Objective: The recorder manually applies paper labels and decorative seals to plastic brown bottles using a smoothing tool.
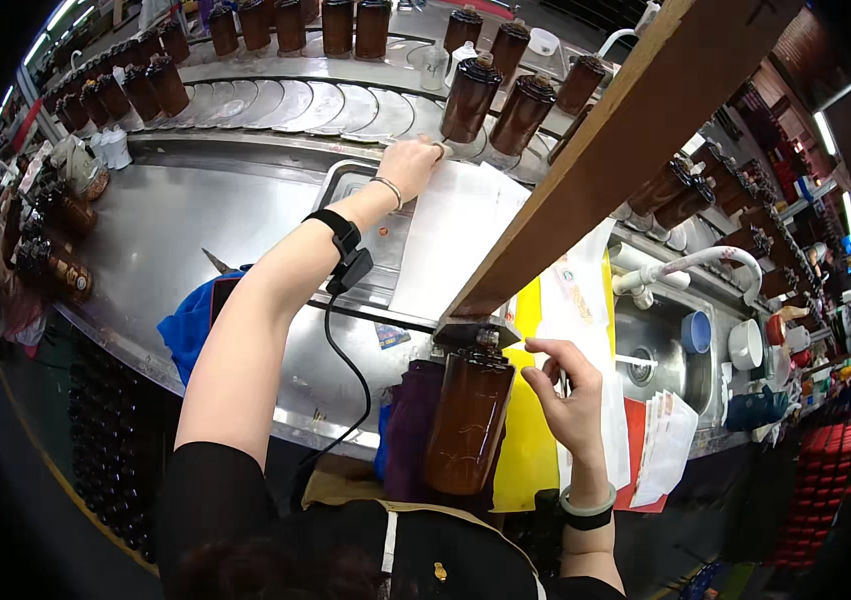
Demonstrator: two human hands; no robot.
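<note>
My left hand (411, 166) reaches to the worktop's far edge beside the conveyor, over the top of white paper sheets (460, 235). Its fingers are bent together; anything in them is too small to make out. Close to my body, a brown glass bottle (468, 425) stands against a purple cloth (412, 420), its neck at the lower end of a wooden beam (605, 155). To the right of that bottle is my right hand (570, 395), thumb and forefinger apart, with nothing visible between them. Whether it touches the bottle is unclear.
More brown bottles (472, 98) stand along the conveyor (305, 105) at the back. A metal tray (345, 180) lies partly under the sheets. On the right are a sink (645, 335) with a tap, yellow sheeting (525, 440) and labels (665, 445). A black cable (350, 365) trails from my left wrist.
</note>
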